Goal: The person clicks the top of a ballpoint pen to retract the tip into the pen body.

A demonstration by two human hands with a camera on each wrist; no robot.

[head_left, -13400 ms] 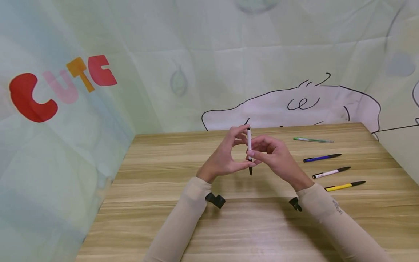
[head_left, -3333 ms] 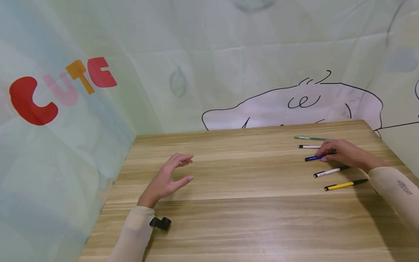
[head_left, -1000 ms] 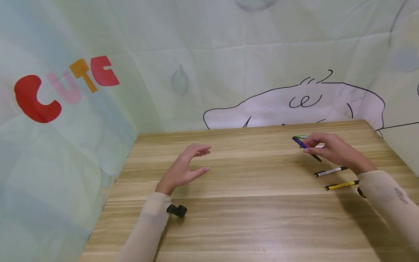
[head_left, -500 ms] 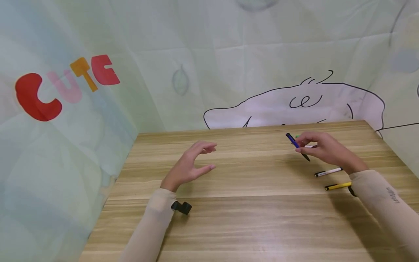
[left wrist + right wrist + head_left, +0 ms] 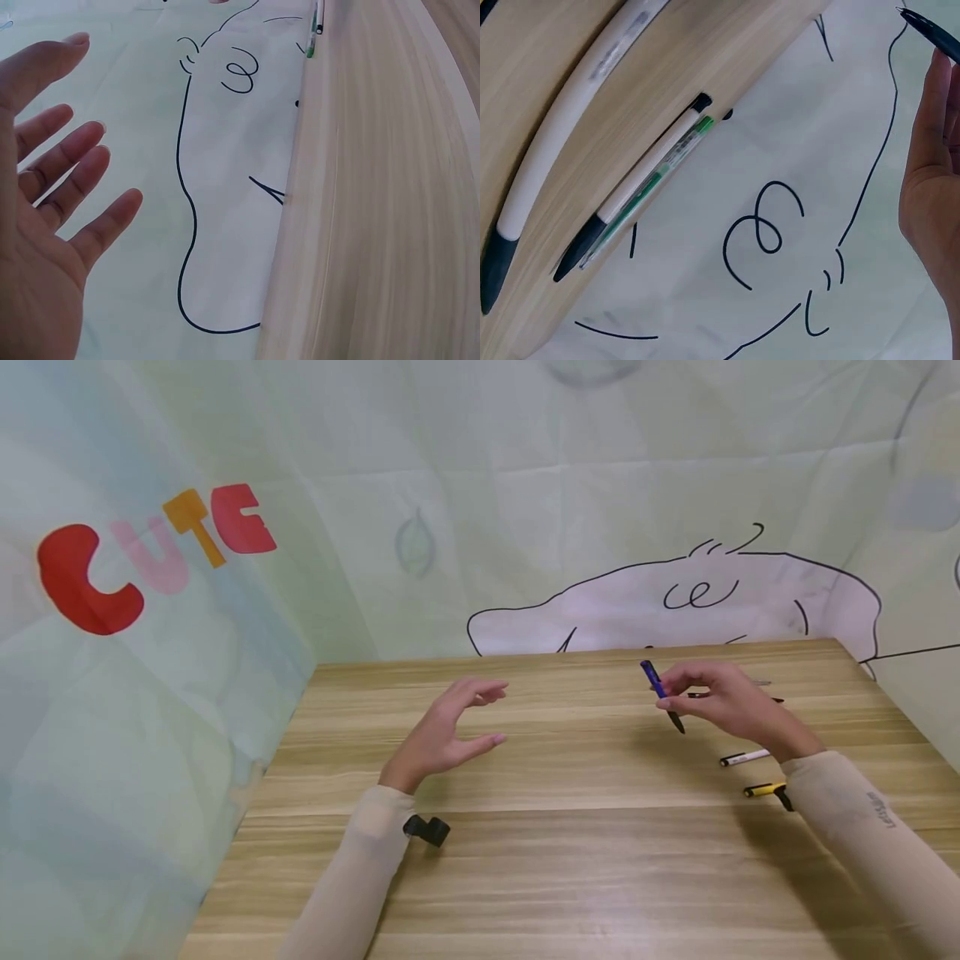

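Note:
In the head view my right hand [image 5: 723,700] pinches a blue pen [image 5: 651,674] between thumb and fingertips, above the table's right half. The pen is tilted, its black grip end pointing down. In the right wrist view only that dark tip [image 5: 930,31] shows above my right hand [image 5: 934,180]. My left hand [image 5: 442,735] hovers over the table's middle left, fingers and thumb spread apart, holding nothing. The left wrist view also shows the left hand [image 5: 45,232] bare.
On the wooden table [image 5: 570,877] lie a white pen [image 5: 745,758] and a yellow pen [image 5: 763,790], partly covered by the right arm. Behind the right hand lie another white pen [image 5: 649,161] and a green pen [image 5: 646,193], side by side. A printed curtain [image 5: 420,468] borders the table.
My right hand picked up the blue pen from the row and carries it leftward, tilting it more upright. My left hand has shifted right and slightly up. Earlier, both hands held a white pen.

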